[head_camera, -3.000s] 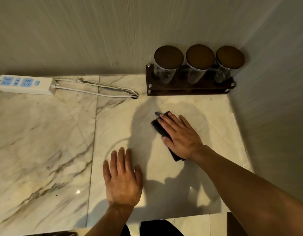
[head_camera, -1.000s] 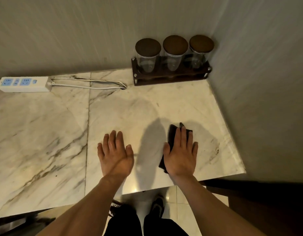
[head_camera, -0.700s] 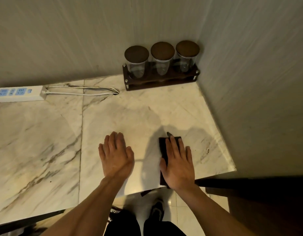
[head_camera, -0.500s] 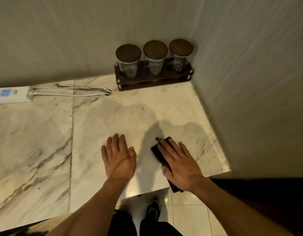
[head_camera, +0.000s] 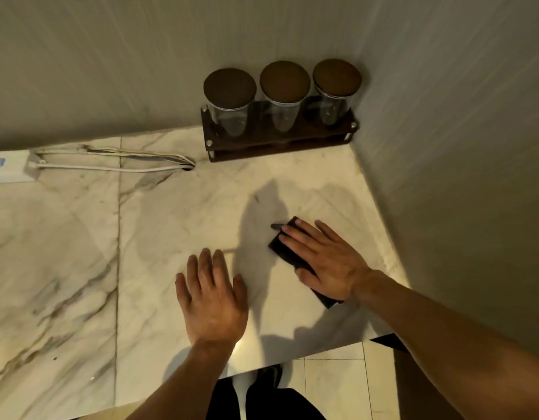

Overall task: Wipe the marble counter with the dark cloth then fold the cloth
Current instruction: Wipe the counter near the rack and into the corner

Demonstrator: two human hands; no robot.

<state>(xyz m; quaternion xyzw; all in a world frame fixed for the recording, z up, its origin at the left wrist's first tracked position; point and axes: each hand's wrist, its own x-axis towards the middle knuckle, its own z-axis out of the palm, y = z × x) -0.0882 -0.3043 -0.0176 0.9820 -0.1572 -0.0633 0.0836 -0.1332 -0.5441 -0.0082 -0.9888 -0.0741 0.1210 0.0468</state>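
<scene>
A small dark cloth [head_camera: 281,248], folded into a narrow pad, lies on the white marble counter [head_camera: 171,225] towards its right end. My right hand [head_camera: 322,262] presses flat on the cloth with fingers spread and pointing up-left; only the cloth's left edge and lower corner show past the palm. My left hand [head_camera: 212,298] rests flat on the bare marble just left of it, fingers apart, holding nothing.
A dark wooden rack [head_camera: 280,144] with three lidded glass jars [head_camera: 230,98] stands in the back right corner. A white power strip [head_camera: 10,169] and its cables [head_camera: 110,160] lie along the back wall at left. A wall borders the right side; the counter's front edge [head_camera: 292,356] is near.
My right hand has slid the cloth away from the front edge, farther onto the counter, angled up-left. My left hand stays flat in about the same place.
</scene>
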